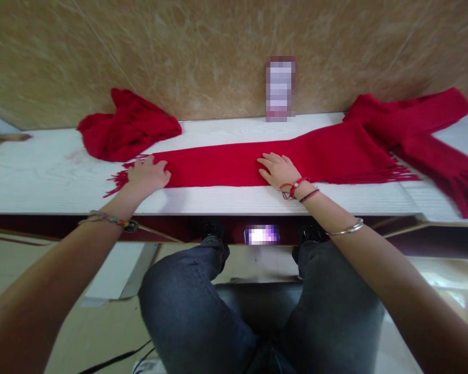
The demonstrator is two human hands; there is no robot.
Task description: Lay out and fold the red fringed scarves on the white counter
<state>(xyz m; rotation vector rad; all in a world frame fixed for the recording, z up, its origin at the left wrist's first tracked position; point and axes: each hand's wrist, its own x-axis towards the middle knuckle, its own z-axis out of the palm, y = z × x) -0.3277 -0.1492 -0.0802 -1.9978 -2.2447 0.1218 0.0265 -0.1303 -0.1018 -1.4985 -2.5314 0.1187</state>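
A long red fringed scarf [226, 163] lies stretched flat along a white table [42, 176]. My left hand [148, 174] rests on its left end by the fringe, fingers bent and lying on the cloth. My right hand [278, 170] lies flat on the scarf's middle with fingers spread. The scarf's right part [413, 130] runs up toward the wall and bunches in folds, with its fringe near the right edge.
A second red scarf [128, 127] lies crumpled at the back left by the marbled wall [198, 52]. A blurred upright object [280, 88] stands against the wall. My knees in dark jeans [203, 311] are under the table edge. A cable [113, 359] crosses the floor.
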